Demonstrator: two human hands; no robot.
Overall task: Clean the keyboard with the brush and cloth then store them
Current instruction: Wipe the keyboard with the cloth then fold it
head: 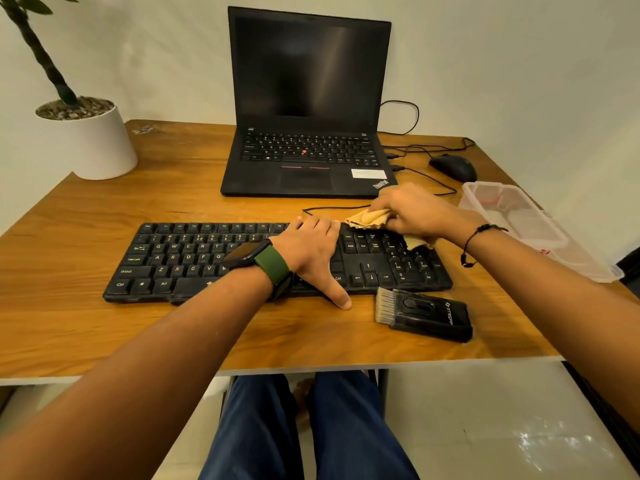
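Observation:
A black keyboard (180, 258) lies across the wooden desk. My left hand (313, 251) rests flat on its middle keys, thumb reaching over the front edge onto the desk. My right hand (412, 211) grips a crumpled yellow cloth (369, 218) against the keyboard's upper right corner, above the number pad. The black brush (424, 315), pale bristles pointing left, lies on the desk just in front of the keyboard's right end, untouched by either hand.
An open black laptop (306, 109) stands behind the keyboard, cables and a black mouse (453, 167) to its right. A clear plastic box (530, 223) sits at the desk's right edge. A white plant pot (93, 140) stands at the back left.

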